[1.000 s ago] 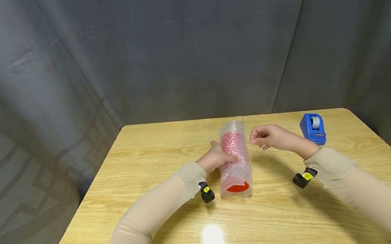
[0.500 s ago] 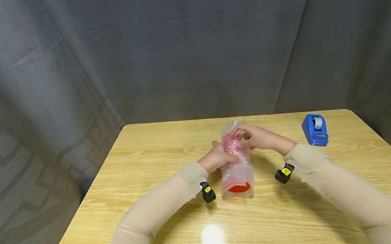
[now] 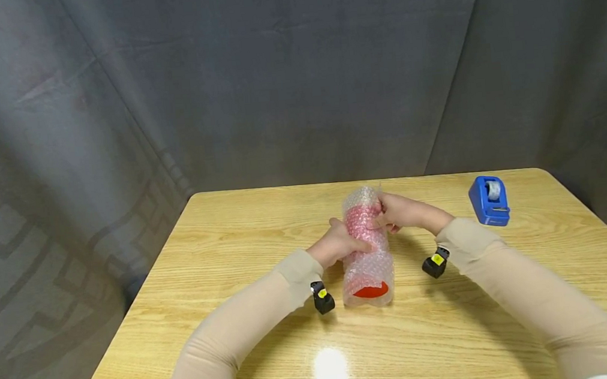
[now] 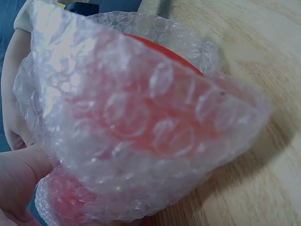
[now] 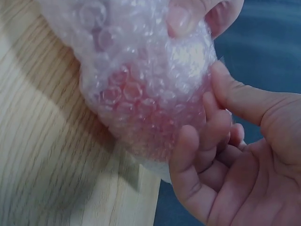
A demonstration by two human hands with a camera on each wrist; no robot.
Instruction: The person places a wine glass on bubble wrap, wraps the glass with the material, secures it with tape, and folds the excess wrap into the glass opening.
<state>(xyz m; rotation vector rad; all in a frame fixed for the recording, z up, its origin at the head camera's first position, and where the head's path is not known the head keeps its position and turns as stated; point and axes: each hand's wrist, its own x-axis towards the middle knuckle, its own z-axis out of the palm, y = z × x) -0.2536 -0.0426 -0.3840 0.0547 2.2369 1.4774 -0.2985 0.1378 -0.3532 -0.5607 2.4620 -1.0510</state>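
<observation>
A red object with a curved rim, wrapped in bubble wrap [image 3: 367,271], lies lengthwise on the table as a rolled bundle. Its red edge shows at the near end, but the wrap blurs what kind of thing it is. My left hand [image 3: 339,243] grips the bundle from the left, thumb across its top. On the right side, my right hand [image 3: 400,211] holds the far half, with the thumb on the bubble wrap [image 5: 136,99] and the other fingers curled against its side. A tiny clear edge shows by the right thumb; I cannot tell whether it is tape.
A blue tape dispenser [image 3: 489,202] with a roll of clear tape stands at the back right of the wooden table [image 3: 242,237]. Behind the table hangs a grey curtain [image 3: 294,82]. Each wrist carries a small black camera.
My right hand has moved left from beside the bundle onto its far half, and its fingers have since slid slightly to the right edge. My left hand keeps its grip.
</observation>
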